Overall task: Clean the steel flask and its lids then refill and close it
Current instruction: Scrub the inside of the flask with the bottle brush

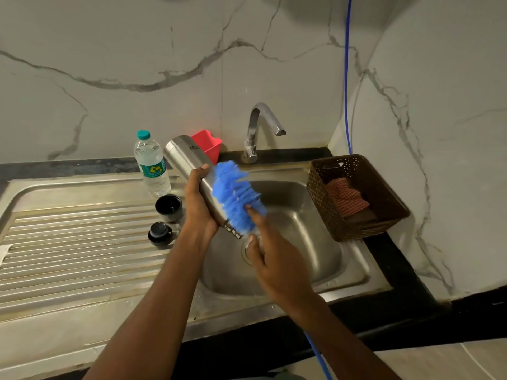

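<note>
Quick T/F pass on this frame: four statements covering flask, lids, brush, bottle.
1. The left hand grips the steel flask, tilted over the sink. True.
2. Both lids are screwed onto the flask. False: the black cup lid and black stopper sit on the drainboard.
3. The right hand holds the blue brush against the flask's outer wall. True.
4. The water bottle has no cap. False: its teal cap is on.
</note>
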